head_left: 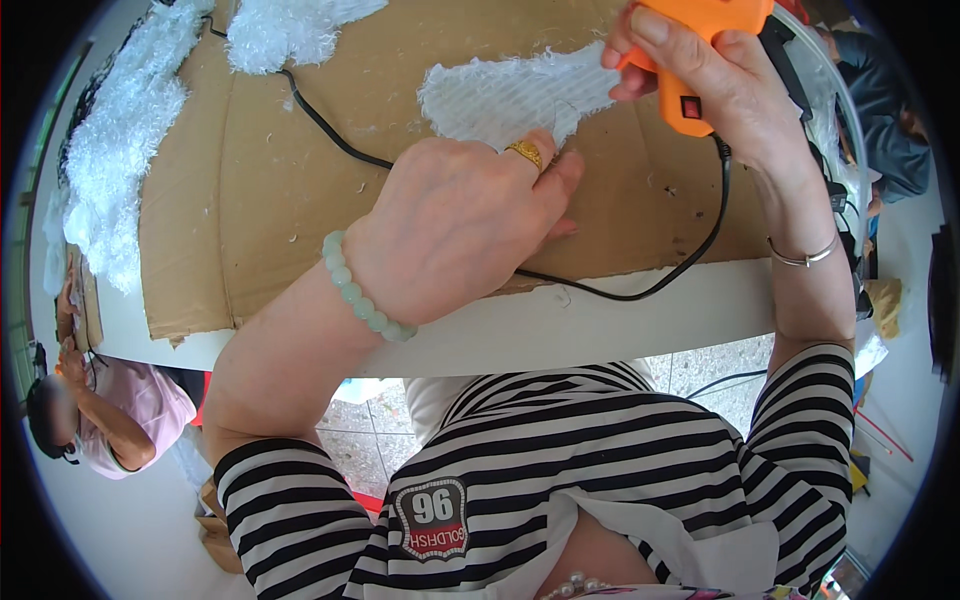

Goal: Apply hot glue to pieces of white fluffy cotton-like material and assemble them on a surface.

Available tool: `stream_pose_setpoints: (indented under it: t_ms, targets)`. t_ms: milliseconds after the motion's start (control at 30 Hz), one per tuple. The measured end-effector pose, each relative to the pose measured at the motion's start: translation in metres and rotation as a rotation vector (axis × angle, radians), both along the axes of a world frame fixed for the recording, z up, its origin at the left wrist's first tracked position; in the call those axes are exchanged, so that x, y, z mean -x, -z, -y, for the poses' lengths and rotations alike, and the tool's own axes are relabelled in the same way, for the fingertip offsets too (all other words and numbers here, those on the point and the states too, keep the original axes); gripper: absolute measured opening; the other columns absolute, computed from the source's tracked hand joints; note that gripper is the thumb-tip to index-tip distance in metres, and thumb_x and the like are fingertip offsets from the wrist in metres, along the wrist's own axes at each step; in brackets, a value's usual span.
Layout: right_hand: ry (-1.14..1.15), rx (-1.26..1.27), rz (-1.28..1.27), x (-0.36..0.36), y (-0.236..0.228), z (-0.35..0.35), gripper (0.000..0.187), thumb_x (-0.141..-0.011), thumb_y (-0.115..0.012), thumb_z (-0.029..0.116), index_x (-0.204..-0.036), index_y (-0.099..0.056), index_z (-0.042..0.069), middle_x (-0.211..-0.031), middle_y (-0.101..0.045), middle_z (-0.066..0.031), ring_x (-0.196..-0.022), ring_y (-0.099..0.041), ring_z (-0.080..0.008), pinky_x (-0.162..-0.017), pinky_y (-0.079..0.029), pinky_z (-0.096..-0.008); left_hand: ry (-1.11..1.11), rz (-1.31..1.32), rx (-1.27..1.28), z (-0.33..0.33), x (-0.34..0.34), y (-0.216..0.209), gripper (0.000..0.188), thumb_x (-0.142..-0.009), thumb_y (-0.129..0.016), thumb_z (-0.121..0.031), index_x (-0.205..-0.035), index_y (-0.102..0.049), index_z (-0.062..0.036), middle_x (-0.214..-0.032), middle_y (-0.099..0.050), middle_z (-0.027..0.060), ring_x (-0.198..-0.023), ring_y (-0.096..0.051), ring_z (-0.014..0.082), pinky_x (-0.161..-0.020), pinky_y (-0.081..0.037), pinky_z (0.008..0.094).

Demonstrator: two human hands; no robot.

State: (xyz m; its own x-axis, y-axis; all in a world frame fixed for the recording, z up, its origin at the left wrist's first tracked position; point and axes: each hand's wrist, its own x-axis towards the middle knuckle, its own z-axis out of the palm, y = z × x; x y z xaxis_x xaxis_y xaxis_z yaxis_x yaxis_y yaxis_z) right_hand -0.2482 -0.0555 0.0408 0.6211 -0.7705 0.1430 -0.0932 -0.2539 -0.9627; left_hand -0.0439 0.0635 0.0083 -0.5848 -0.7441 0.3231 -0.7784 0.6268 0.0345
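Observation:
In my right hand (735, 85) is an orange hot glue gun (685, 105) with a small red switch, raised over the far right of the table. Its nozzle lies outside the view. A black cord runs from its handle. My left hand (460, 215), with a gold ring and a pale green bead bracelet, is closed at the near edge of a white, shaggy fabric piece (500, 95). The back of the hand partly hides the fingertips and their grip. That piece lies flat, its striped backing facing up and its edges frayed.
Brown cardboard (270, 220) covers much of the white table (600, 325). More shaggy white material (130, 150) lies at the left, with another clump (285, 35) at the far edge. The black cord (650, 295) loops over the cardboard and table edge. Other people sit at left and far right.

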Motion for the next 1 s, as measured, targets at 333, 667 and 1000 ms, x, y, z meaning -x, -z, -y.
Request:
stream_pose_setpoints:
  t_ms: [333,667,1000]
  targets:
    - [0.085,-0.293,0.179,-0.035,0.025,-0.025,0.034,-0.094,-0.062,0.036,-0.107,-0.063,0.005,-0.093,-0.065,-0.0032,-0.081,-0.064,-0.0144,-0.070,-0.051,-0.0288,-0.045,0.158,0.034,-0.006,0.006,-0.007,0.033,-0.080,-0.071,-0.028,-0.104,-0.063,-0.0076,-0.106,-0.066,0.0058,-0.060,-0.062,0.0189,-0.053,-0.049,0.0316]
    - [0.033,-0.261,0.136,-0.030,0.036,-0.019,0.044,-0.095,-0.060,0.039,-0.119,-0.058,0.002,-0.101,-0.064,-0.0080,-0.084,-0.066,-0.0172,-0.078,-0.054,-0.0297,-0.434,-0.395,-0.067,-0.014,-0.063,-0.030,0.016,-0.086,-0.066,-0.013,-0.099,-0.070,-0.0033,-0.084,-0.068,0.0109,-0.067,-0.063,0.0225,-0.062,-0.050,0.0313]
    - [0.051,-0.264,0.176,-0.030,0.038,-0.024,0.038,-0.095,-0.060,0.036,-0.113,-0.060,0.002,-0.096,-0.064,-0.0053,-0.080,-0.063,-0.0123,-0.073,-0.051,-0.0273,-0.575,-0.496,-0.266,0.042,-0.070,0.011,0.017,-0.084,-0.068,-0.014,-0.097,-0.072,-0.0053,-0.084,-0.067,0.0097,-0.068,-0.062,0.0190,-0.065,-0.050,0.0315]
